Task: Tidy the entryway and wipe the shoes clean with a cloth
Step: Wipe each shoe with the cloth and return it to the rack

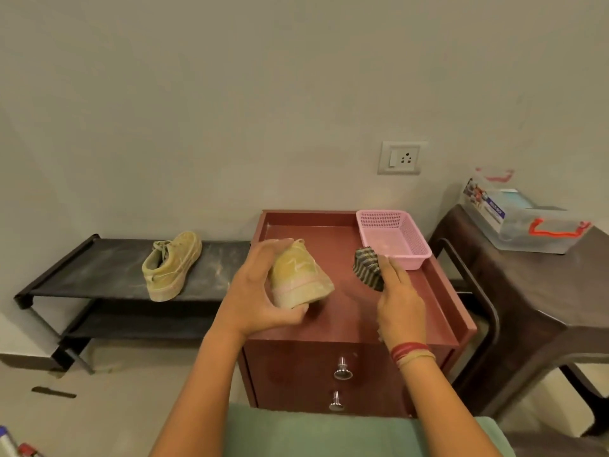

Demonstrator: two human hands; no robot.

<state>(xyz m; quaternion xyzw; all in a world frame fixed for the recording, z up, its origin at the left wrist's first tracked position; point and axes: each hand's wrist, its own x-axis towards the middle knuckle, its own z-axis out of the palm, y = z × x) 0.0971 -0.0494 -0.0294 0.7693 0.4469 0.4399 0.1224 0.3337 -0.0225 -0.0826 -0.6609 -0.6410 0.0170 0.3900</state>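
While the left hand [253, 291] grips 1 shoe [301, 278] — partly hidden behind it, right hand [400, 301] pinches striped cloth [367, 268], thumb unseen.

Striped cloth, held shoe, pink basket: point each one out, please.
striped cloth [368, 268], head view, on its bunched middle
held shoe [298, 275], head view, on its yellow side
pink basket [413, 260], head view, on its near wall

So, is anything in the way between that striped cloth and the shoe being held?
Nothing visible. Only bare red wooden cabinet top shows between the dark striped cloth and the yellow canvas shoe.
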